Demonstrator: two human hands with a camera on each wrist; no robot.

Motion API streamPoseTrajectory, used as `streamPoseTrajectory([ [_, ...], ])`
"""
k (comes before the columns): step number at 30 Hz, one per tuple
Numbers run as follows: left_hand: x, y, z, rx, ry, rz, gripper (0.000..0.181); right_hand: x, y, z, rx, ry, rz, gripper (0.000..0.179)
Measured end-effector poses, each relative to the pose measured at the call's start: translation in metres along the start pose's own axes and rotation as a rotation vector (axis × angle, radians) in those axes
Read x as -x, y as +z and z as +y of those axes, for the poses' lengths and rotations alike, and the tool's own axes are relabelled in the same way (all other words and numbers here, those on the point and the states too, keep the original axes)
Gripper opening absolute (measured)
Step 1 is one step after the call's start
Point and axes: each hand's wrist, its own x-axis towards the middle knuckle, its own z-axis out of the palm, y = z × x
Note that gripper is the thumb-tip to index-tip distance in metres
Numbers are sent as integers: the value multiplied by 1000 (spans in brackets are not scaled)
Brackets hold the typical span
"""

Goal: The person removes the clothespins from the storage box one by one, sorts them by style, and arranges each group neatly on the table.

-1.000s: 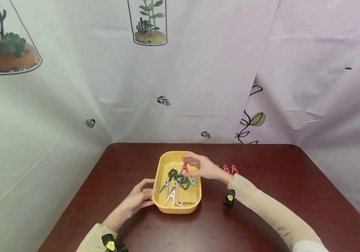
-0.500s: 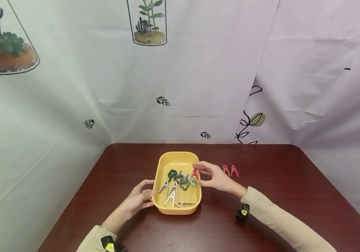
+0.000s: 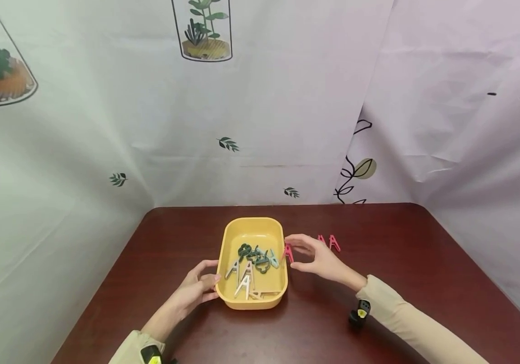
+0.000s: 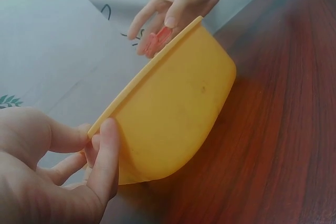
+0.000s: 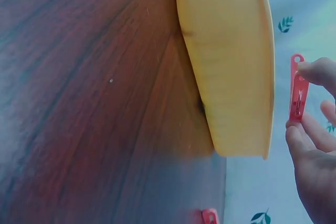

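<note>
My left hand grips the left rim of a yellow plastic tub, thumb on one side and fingers on the other in the left wrist view. At the opposite rim, my right hand pinches a red clothespin between thumb and fingers. That clothespin is held above the rim. Inside the tub lie a white clothespin, a grey one, a beige one, a pale blue one and dark green clips, partly overlapping.
Red clothespins lie on the dark red-brown table beyond my right hand, partly hidden by it. A white printed cloth hangs behind the table and along its sides.
My right hand has moved right, from over the inside of the tub to its right rim, carrying the red clothespin. The left hand stays on the tub. The head view has shifted slightly.
</note>
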Motion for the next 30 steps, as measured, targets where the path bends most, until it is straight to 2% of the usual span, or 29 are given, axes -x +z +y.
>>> streamPoseTrajectory([
  [8,1,0,3,-3,6,0,55,5,-8,2,-28,3,5,60],
  [17,1,2,3,-2,-11,7,54,14,-16,9,-11,17,-3,59],
  [25,1,3,3,-2,2,1,54,22,-32,20,-49,7,-46,58],
  [30,2,3,3,-5,-2,-3,54,25,-47,25,-36,15,-35,59],
])
